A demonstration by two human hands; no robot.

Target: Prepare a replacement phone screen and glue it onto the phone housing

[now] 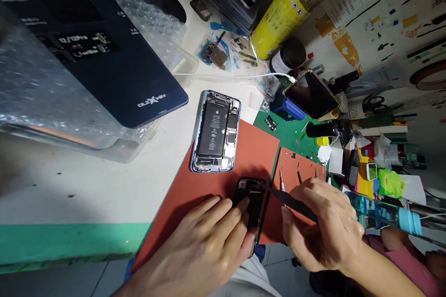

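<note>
My left hand (212, 236) is closed around a dark phone screen assembly (256, 204), fingers lying over its inner side and thumb along its edge. Between the thumb and fingers of my right hand (324, 227) is a pair of black tweezers (294, 205). The tips point at the top end of the screen assembly, where small parts show; whether they touch it I cannot tell. Just beyond lies an opened phone body (218, 132) with a blue frame, its black battery (213, 125) and circuit board exposed.
A red-brown mat (188, 185) covers the near table. Screwdrivers (282, 181) lie on a second red mat to the right. A dark blue device (114, 65) rests on bubble wrap at left. A yellow spray can (278, 18), a cabled phone (311, 94) and a water bottle (383, 213) stand around.
</note>
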